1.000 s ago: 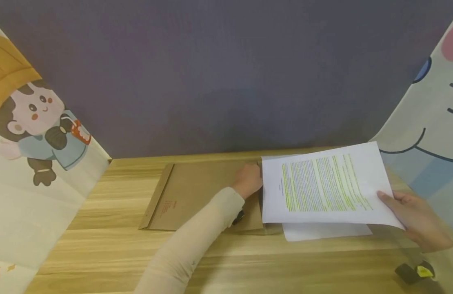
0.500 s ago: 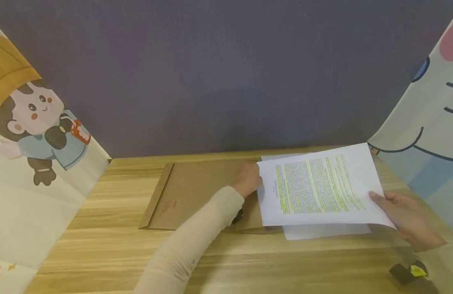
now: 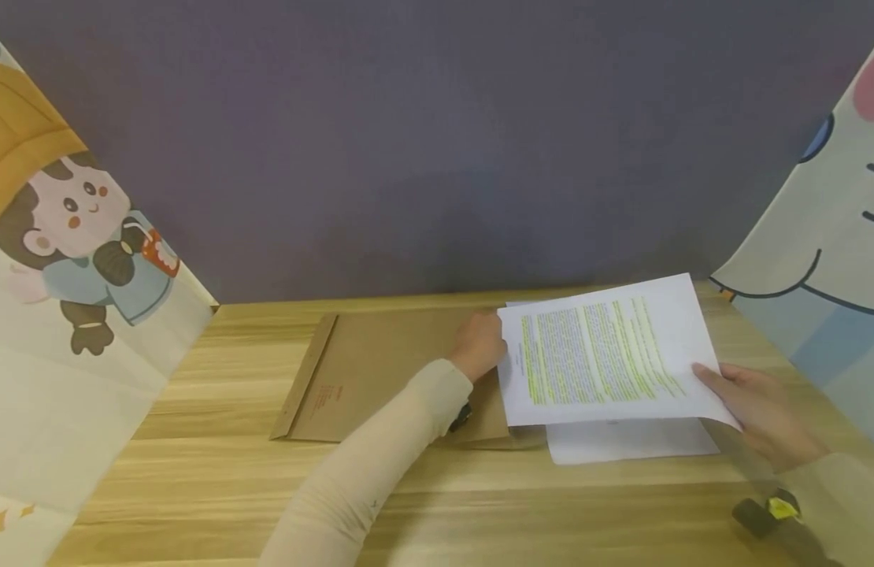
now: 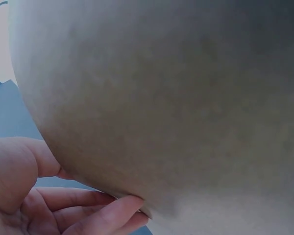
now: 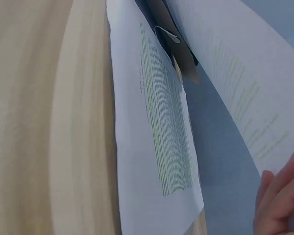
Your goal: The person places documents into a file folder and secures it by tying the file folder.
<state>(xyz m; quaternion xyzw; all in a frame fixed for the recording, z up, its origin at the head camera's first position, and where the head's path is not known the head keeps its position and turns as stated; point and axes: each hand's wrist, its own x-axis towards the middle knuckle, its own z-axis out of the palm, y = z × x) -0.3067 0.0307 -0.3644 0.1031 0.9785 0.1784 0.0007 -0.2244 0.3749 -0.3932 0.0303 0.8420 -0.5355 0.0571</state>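
A brown paper envelope [image 3: 401, 370] lies flat on the wooden table, red print near its left end. My left hand [image 3: 477, 346] pinches its right-hand edge; in the left wrist view, the fingers [image 4: 108, 215] hold the rim of a raised, curved brownish surface. From the right, my right hand [image 3: 763, 413] grips a raised sheet of paper [image 3: 600, 354] with yellow-highlighted text, thumb on top. That sheet's left edge is at the envelope's right end, beside my left hand. Beneath it, another printed sheet [image 5: 154, 127] lies on the table, its far end at the envelope's mouth.
A dark wall [image 3: 437, 157] rises behind the wooden table [image 3: 196, 504]. Printed cartoon cloths hang on the left [image 3: 90, 236] and right. A dark strap device with a yellow part [image 3: 783, 506] sits at the right wrist.
My right hand and the highlighted sheet have shifted left, toward the envelope. The left hand, the envelope and the lower sheet have stayed in place.
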